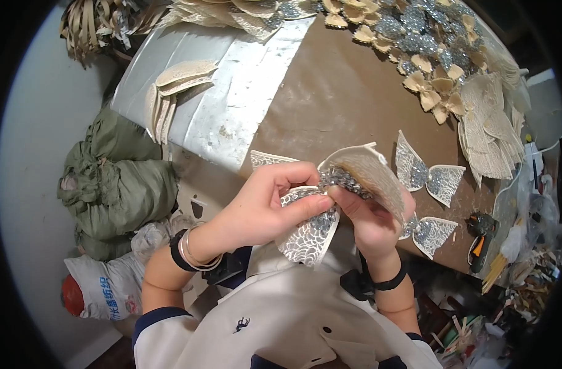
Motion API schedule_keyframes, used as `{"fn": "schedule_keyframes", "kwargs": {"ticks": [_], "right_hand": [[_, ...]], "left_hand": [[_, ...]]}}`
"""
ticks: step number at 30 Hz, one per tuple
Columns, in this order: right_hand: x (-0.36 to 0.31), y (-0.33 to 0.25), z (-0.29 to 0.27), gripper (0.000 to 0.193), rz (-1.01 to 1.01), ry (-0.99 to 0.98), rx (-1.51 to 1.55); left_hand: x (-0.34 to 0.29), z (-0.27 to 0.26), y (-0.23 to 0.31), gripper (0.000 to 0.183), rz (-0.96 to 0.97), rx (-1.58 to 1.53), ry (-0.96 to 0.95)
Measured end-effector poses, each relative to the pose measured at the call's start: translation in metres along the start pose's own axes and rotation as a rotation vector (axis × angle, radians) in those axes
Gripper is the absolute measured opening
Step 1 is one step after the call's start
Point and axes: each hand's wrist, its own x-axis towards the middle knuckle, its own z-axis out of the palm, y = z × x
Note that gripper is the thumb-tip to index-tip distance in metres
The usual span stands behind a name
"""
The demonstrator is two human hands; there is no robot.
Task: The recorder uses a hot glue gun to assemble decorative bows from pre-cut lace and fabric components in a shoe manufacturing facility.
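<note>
Both hands work at a cream lace bow (306,239) with silver beading, held just past the table's near edge. My left hand (271,206) pinches it by the middle between thumb and fingers, one patterned wing hanging below. On the other side my right hand (374,222) grips the curved upper wing, its thumb against the dark beaded centre (347,179). The fingertips partly cover where the pieces meet. Behind my left hand a pale lace edge (265,159) shows on the table. Two similar bows, an upper one (421,175) and a lower one (435,235), lie right of my hands.
A black and orange glue gun (479,241) and glue sticks (495,270) sit at the table's right edge. Stacked lace pieces (490,126) and a heap of beaded bows (422,46) stand farther back. Curved lace pieces (170,92) lie left. Green sacks (124,178) stand beside the table.
</note>
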Motion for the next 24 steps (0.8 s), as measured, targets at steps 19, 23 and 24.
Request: {"fn": "schedule_keyframes", "kwargs": {"ticks": [19, 23, 24], "right_hand": [[0.004, 0.018, 0.025, 0.011, 0.359, -0.224, -0.238], [-0.017, 0.011, 0.007, 0.009, 0.368, -0.213, -0.224], [-0.02, 0.009, 0.003, 0.009, 0.378, -0.178, -0.206]], "left_hand": [[-0.029, -0.201, 0.015, 0.027, 0.137, 1.663, 1.496], [-0.017, -0.258, -0.036, 0.036, 0.123, 1.553, 1.233], [-0.009, -0.26, -0.051, 0.051, 0.172, 1.376, 1.183]]}}
